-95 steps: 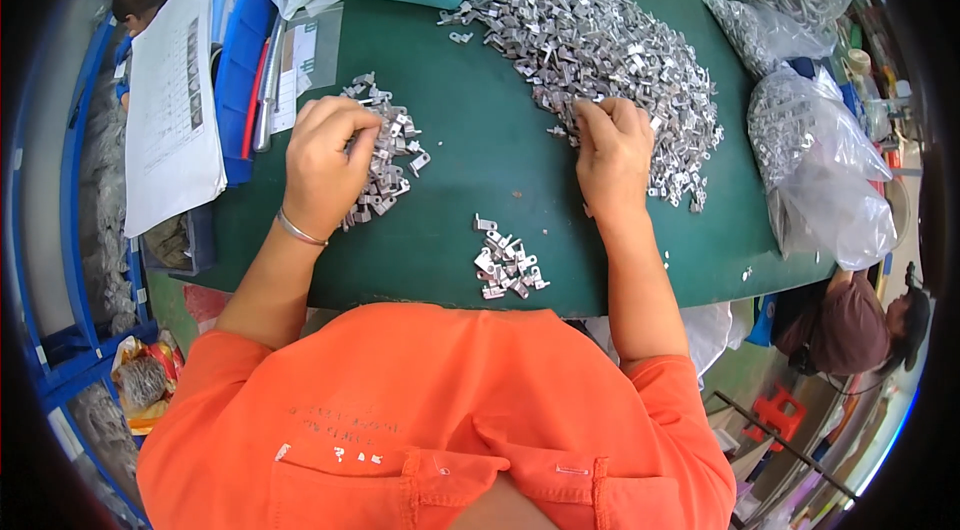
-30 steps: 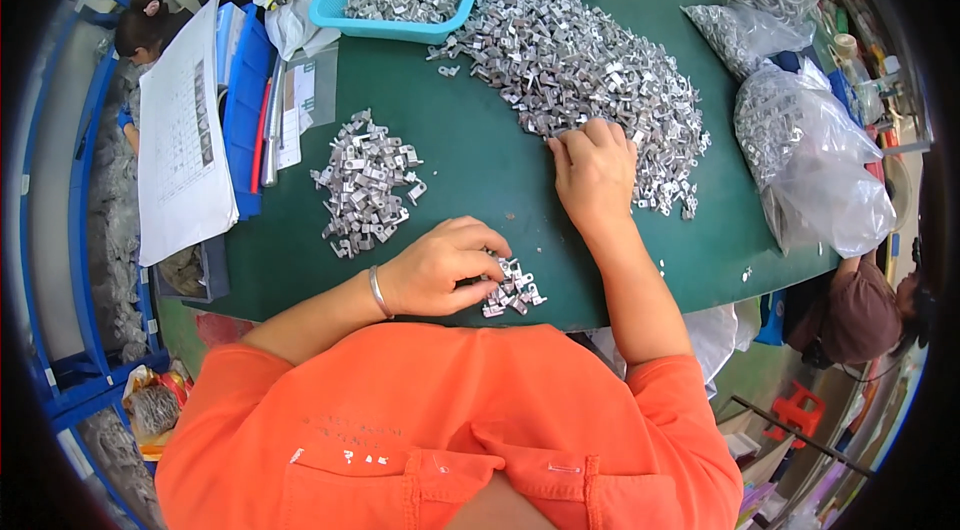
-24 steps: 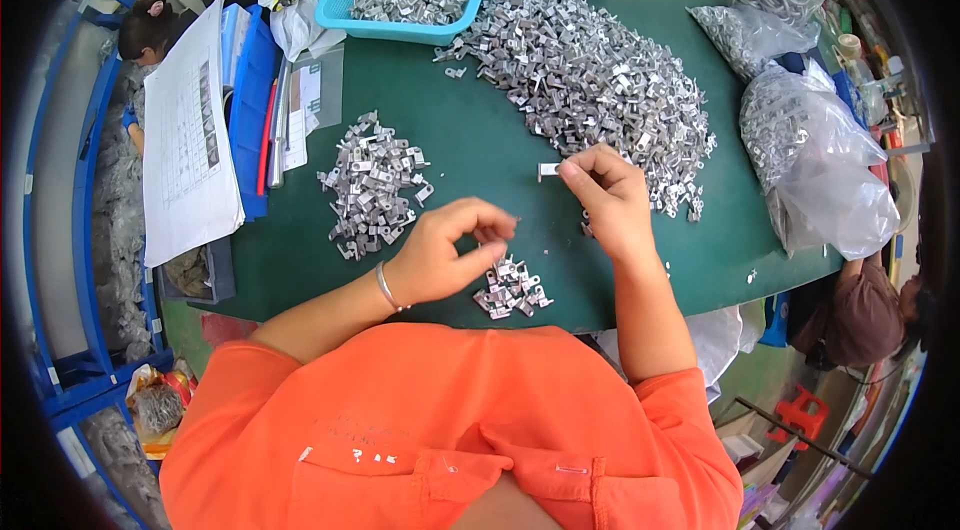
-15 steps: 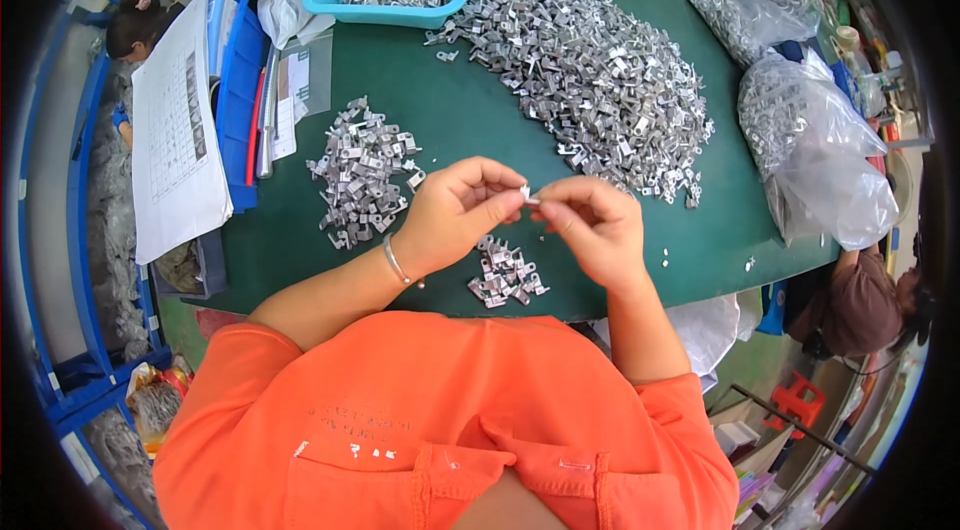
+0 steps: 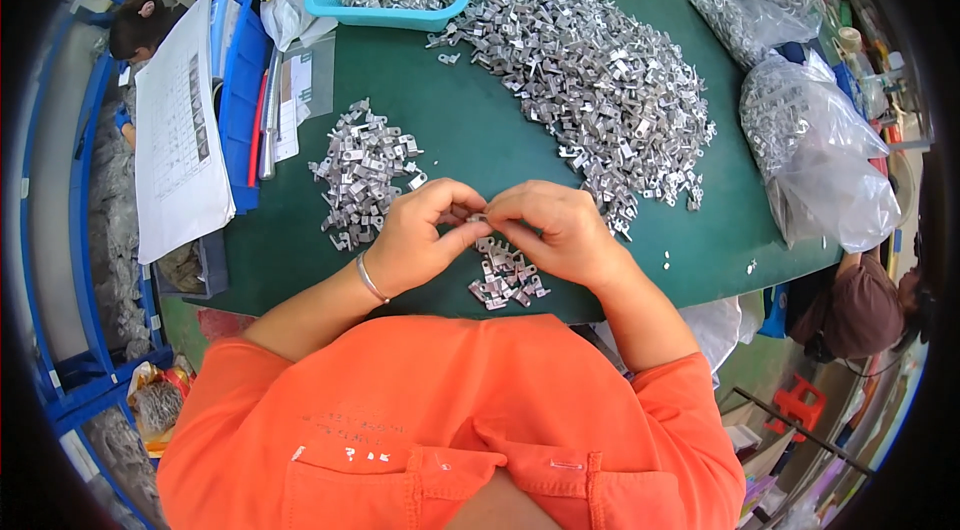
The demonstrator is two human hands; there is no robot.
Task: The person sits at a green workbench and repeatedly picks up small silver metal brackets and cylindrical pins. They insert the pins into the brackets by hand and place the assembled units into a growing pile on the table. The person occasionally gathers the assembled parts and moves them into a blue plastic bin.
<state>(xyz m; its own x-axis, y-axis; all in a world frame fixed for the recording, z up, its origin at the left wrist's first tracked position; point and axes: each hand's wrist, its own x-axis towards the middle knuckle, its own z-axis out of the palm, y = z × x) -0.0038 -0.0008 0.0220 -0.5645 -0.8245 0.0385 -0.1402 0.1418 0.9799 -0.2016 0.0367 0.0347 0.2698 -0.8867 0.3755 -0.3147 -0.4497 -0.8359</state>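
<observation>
My left hand and my right hand meet above the near part of the green table. Between their pinched fingertips sits a small silver metal bracket, mostly covered by the fingers. Just below the hands lies a small pile of similar metal brackets. Left of my left hand rests a medium heap of brackets. Beyond my right hand spreads a much larger heap of brackets.
A turquoise basket of brackets stands at the far edge. Clear plastic bags of metal parts line the right side. On the left are printed sheets and a blue tray. Other people appear at both sides.
Both hands have shifted left and a little toward me. My right hand has turned over the fingertips, and the bracket is now more covered.
</observation>
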